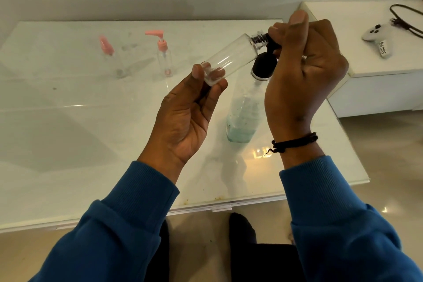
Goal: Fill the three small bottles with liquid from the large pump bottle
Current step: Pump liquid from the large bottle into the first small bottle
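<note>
My left hand (187, 117) pinches the base of an empty clear small bottle (231, 58), which lies tilted with its open threaded neck up and to the right. The neck meets the black nozzle of the large pump bottle (243, 119), which stands on the table with blue-green liquid in its lower part. My right hand (304, 71) grips the black pump head, thumb pointing up; the hand hides most of it. Two more small clear bottles stand at the back left, one with a pink pump (164, 57) and one with a pink cap (109, 55).
The glossy white table (91, 121) ends near my knees and at the right. A lower white unit (377, 89) at the right carries a white controller (377, 36) and a black cable (405, 18).
</note>
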Motion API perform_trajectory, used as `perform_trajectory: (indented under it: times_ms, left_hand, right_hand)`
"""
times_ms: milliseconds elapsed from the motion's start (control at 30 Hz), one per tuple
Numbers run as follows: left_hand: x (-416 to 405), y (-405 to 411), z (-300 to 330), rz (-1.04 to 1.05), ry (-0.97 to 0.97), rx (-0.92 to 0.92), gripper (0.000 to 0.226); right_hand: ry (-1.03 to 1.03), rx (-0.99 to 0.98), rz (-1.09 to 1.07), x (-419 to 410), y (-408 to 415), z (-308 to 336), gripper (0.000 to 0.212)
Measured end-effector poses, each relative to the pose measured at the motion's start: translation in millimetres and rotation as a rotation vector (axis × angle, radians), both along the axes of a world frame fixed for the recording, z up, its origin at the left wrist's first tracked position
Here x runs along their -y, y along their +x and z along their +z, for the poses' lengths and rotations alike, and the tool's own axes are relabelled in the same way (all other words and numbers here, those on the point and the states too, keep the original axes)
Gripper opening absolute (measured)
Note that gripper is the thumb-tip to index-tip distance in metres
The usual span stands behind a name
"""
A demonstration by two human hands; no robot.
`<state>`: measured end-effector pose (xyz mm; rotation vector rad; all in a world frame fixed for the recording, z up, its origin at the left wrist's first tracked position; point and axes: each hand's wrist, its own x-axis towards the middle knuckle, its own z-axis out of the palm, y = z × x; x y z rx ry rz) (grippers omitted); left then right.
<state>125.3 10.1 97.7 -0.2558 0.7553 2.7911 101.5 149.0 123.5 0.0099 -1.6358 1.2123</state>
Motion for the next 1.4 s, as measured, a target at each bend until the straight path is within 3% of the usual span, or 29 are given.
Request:
perform_trajectory:
  times_ms: [267, 1400]
  left_hand:
    - [-1, 0, -3, -0.022, 0.011, 0.02, 0.032]
    - [-1, 0, 1, -0.033, 0.02, 0.001, 0.037]
  right_hand:
    - [-0.025, -0.032, 0.004, 2, 0, -10, 0.026]
    - [0.071, -0.026, -0.064, -4, -5, -4, 0.03]
